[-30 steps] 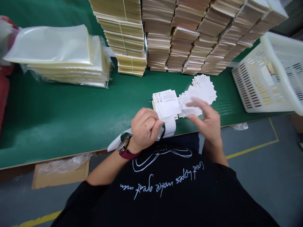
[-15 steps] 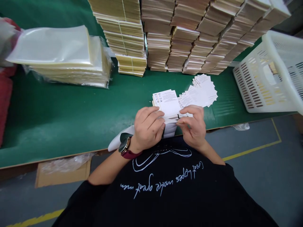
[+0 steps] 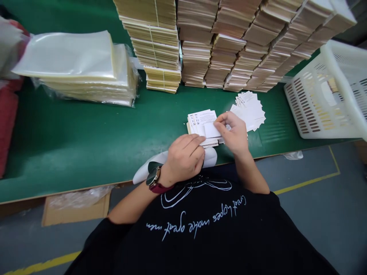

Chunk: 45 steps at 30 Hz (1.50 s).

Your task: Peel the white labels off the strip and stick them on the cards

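Observation:
My left hand [image 3: 185,158] is closed over a curling white label strip [image 3: 149,170] at the near edge of the green table [image 3: 86,145]. My right hand [image 3: 233,133] pinches a small white sticker [image 3: 211,130] and presses it onto the top card of a small stack of printed white cards [image 3: 200,118]. To the right of that stack, a fanned pile of finished white cards [image 3: 250,109] lies flat.
Tall stacks of tan cards [image 3: 229,42] line the back of the table. A pile of clear plastic bags [image 3: 74,68] sits at the left. A white slotted plastic basket [image 3: 327,95] stands at the right. A cardboard box [image 3: 74,208] rests on the floor below.
My right hand came back from the fanned pile to my left hand, took a sticker off the strip, then carried it up onto the card stack.

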Tool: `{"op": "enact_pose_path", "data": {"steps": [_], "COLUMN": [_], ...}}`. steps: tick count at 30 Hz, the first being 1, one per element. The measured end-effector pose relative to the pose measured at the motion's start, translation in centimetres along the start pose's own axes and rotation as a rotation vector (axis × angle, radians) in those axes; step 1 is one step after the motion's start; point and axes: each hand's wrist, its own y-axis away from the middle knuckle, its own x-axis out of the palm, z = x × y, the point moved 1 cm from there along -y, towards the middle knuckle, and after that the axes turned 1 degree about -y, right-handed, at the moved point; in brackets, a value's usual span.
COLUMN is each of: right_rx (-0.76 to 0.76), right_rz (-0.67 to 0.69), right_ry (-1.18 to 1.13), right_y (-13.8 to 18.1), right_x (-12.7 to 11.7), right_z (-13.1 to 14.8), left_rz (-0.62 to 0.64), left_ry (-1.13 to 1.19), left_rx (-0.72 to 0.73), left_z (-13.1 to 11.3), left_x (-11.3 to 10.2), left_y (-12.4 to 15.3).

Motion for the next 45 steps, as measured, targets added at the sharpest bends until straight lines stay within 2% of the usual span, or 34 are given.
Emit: {"op": "enact_pose_path", "data": {"steps": [8,13,16,19,22,25,29,32,36,38,40,43,45], "right_rx": [0.025,-0.14,-0.135,-0.027,0.068,0.085,0.062,0.026,-0.013,-0.052,-0.118,-0.21,-0.198], "right_rz": [0.057,0.054,-0.012,0.022,0.119,0.044,-0.013,-0.056,-0.099,-0.108,-0.026,0.232,0.233], "right_ry": [0.048,0.388,0.492,0.466,0.271,0.084,0.086,0.159,0.541,0.645,0.526,0.13,-0.054], "right_y": [0.0,0.3,0.2,-0.2,-0.3,-0.1,0.2,0.3,0.9,1.8,3.2,5.5,6.5], "right_x": [0.3,0.7,0.3,-0.5,-0.7,-0.3,-0.1,-1.6,-5.2,-6.3,-6.0,-3.6,-1.9], "right_z": [-0.4,0.4,0.8,0.0,-1.1,-1.7,-1.6,-1.7,-1.7,-1.1,-0.2,1.1,1.2], "left_rz": [0.057,0.064,0.048,0.042,0.049,0.042,0.031,0.003,-0.067,-0.074,-0.044,-0.014,-0.071], "left_ry": [-0.011,-0.09,-0.118,-0.123,-0.132,-0.15,-0.154,-0.134,-0.046,-0.01,-0.003,-0.047,-0.083], "left_rx": [-0.012,0.031,0.054,0.043,0.048,0.058,0.059,0.051,-0.075,-0.146,-0.192,-0.23,-0.234], "left_z": [-0.1,-0.2,-0.2,-0.1,-0.1,-0.1,-0.1,0.0,0.4,0.5,0.6,0.6,0.4], "left_x": [0.0,0.1,0.2,0.2,0.2,0.4,0.6,0.7,0.1,-0.2,-0.4,-0.2,-0.1], "left_y": [0.1,-0.1,-0.1,-0.1,-0.1,-0.1,0.0,0.1,0.3,0.3,0.3,0.3,0.4]}}
